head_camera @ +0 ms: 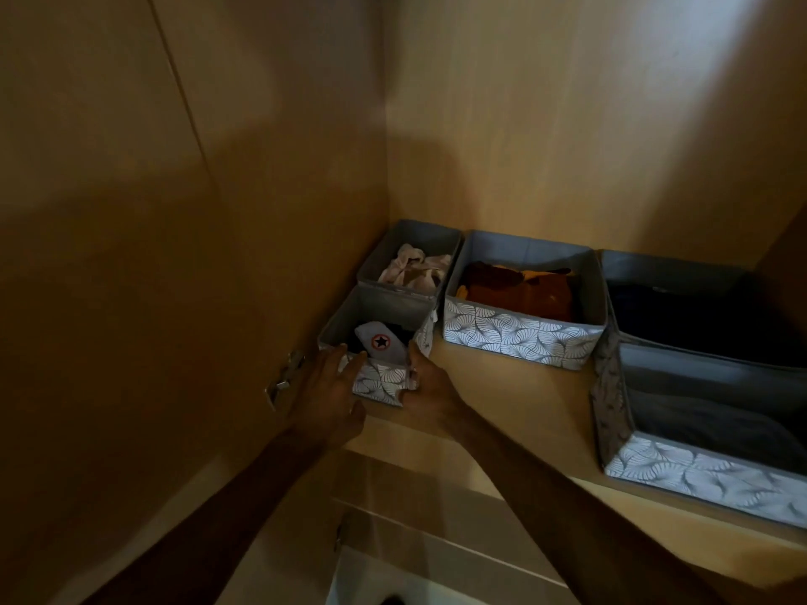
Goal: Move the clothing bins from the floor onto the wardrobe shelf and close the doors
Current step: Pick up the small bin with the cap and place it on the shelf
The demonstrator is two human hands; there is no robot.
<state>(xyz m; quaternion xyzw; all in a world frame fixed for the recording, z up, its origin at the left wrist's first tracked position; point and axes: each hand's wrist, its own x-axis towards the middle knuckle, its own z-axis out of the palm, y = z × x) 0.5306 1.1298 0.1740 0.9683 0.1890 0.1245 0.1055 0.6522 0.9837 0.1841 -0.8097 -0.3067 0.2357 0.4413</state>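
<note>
A small grey fabric bin (379,382) with a white leaf pattern sits at the front left of the wardrobe shelf (502,395). It holds dark clothing and a grey item with a star badge. My left hand (325,388) grips its front left corner. My right hand (425,388) grips its front right corner. Behind it stands another small bin (408,259) with pale rumpled cloth. A medium bin (522,331) with brown and orange clothes is to the right. Two large bins (698,469) with dark clothes fill the right side.
The wardrobe's left side wall (196,255) runs close beside the small bin, with a metal hinge (286,377) near my left hand. The back wall (567,124) rises behind the bins. Drawer fronts (415,530) lie below the shelf edge.
</note>
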